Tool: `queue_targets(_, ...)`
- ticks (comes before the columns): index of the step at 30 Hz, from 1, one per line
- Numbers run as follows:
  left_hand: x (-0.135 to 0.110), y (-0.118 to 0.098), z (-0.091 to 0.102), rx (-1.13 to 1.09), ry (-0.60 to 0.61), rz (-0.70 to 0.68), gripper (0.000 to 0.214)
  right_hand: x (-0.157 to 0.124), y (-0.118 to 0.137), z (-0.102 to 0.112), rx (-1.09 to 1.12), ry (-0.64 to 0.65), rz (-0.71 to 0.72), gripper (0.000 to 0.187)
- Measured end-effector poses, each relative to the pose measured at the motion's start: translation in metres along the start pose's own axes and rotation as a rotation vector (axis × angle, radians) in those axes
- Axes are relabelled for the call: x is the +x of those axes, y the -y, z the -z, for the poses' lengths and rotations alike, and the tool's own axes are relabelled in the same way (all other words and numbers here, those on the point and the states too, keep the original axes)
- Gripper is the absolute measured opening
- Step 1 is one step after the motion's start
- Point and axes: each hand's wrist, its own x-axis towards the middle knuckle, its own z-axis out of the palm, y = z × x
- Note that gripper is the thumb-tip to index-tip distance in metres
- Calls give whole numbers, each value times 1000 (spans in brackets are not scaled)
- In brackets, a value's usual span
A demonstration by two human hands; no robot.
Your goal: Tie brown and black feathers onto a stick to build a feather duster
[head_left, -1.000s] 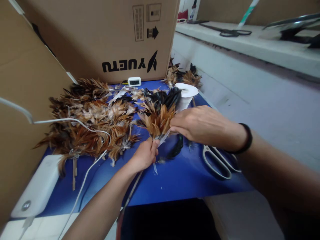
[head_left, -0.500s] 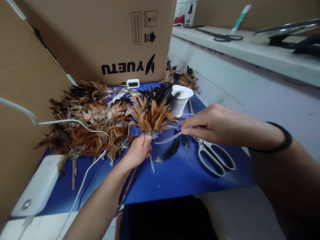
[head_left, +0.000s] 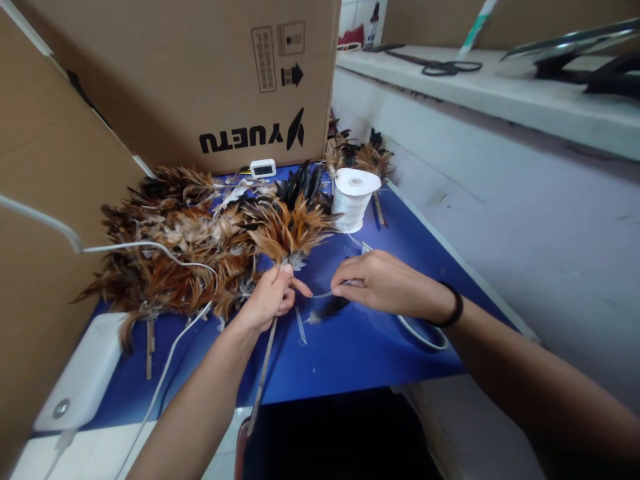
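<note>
My left hand is closed around the base of a feather duster, where brown and black feathers meet a thin stick. Its index finger points out toward a thin whitish ribbon. The ribbon's other part is pinched in my right hand, just right of the left. A short ribbon tail hangs below my left hand. Under my right hand lie scissors, mostly hidden, and a loose dark feather. A white spool stands upright behind the hands.
Heaped feather bundles cover the left of the blue table. A white power bank with a cable lies at left. A cardboard box stands behind, near a small digital display. Black scissors rest on the ledge.
My right hand has moved left and slightly down with the ribbon, closer to my left hand. The left index finger has stretched out. The scissors are now mostly covered by my right hand.
</note>
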Motion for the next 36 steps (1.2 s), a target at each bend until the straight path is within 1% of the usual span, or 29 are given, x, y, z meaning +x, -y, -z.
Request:
queue_targets(3,0,0,-2,-61,-30,-35,37,5,2,-3,-53,7,10,18)
queue_targets(5,-1,1,-3,-85,-29,-44,36,9,4,-7,-82,8,28,20)
queue_targets(8,-1,5,-5,-72,23,-34,40,13,7,-12,-139,-25,21,21)
queue_targets(10,-2,7,-7,-43,60,-4,44,16,7,-14,-188,-56,6,20)
queue_targets(13,-3,9,-10,-2,69,40,45,17,6,-17,-241,-90,7,18)
queue_targets(16,-4,10,-11,47,65,31,49,14,6,-17,-254,-97,6,19)
queue_targets(18,-4,8,-9,72,52,19,52,10,7,-16,-261,-78,-5,20)
queue_targets(21,-3,3,-6,100,10,-6,53,4,10,-12,-250,-14,4,20)
queue_targets(24,-2,-2,-3,72,-17,-11,52,1,15,-11,-206,41,28,17)
queue_targets(26,-2,-2,-3,22,-13,1,50,2,18,-13,-213,13,24,19)
queue_targets(29,-2,3,-5,-35,17,7,44,6,20,-18,-275,-89,-3,31)
queue_targets(30,-2,4,-7,-42,32,10,42,8,21,-20,-288,-106,-7,32)
queue_targets(33,-4,6,-11,-35,67,39,40,11,20,-25,-298,-113,-5,24)
queue_targets(36,-6,4,-15,-25,52,98,36,12,16,-28,-300,-124,6,20)
